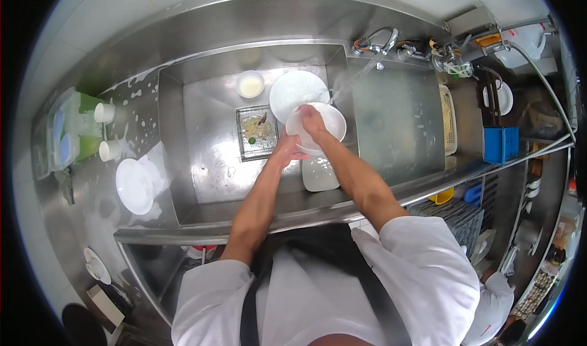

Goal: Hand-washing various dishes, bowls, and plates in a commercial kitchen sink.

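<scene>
Over the left sink basin I hold a white bowl, tilted, with my left hand gripping its near left rim. My right hand is inside the bowl against its inner surface; whether it holds anything cannot be made out. Behind the bowl a round white plate lies in the basin, and a white rectangular dish lies below it. A square metal strainer tray with food scraps sits left of my hands. A small bowl with pale liquid stands near the back wall.
Water runs from a curved faucet toward the divider. The right basin holds cloudy water. Cups, a white plate and a green-sided container stand on the left counter. A blue basket is at right. Another person is at lower right.
</scene>
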The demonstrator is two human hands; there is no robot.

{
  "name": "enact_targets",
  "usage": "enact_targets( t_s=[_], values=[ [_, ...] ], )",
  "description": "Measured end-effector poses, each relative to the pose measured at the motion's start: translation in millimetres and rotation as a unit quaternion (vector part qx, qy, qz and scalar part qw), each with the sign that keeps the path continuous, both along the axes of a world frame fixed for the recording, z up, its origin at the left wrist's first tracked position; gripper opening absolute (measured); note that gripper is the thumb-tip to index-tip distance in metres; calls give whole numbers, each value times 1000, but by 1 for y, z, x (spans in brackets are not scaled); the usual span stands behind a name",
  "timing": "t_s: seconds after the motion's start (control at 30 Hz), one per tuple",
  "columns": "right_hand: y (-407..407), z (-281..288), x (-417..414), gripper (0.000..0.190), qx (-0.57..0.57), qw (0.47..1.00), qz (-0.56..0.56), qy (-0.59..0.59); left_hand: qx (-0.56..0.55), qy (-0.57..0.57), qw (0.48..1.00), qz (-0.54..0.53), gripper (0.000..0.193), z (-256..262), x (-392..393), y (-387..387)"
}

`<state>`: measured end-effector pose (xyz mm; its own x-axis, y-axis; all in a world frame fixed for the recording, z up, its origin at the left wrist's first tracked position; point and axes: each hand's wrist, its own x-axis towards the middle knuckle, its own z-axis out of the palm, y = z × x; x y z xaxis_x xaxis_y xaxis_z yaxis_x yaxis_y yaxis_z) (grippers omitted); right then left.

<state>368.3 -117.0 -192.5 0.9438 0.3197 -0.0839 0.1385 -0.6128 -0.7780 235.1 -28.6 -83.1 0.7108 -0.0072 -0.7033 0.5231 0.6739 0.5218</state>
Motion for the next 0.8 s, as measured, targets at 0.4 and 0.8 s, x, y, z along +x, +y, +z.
enact_targets(
  t_s=[0.4, 0.8],
  values=[
    [-4, 23, -8, 20, -6, 999, -37, -9, -2, -2, 1000, -1, 74, -6, -11, -6],
    [-4, 59, -14, 25, 109, 905, 263, 317, -78, -39, 996, -20, 77, -21, -26, 2]
  ],
)
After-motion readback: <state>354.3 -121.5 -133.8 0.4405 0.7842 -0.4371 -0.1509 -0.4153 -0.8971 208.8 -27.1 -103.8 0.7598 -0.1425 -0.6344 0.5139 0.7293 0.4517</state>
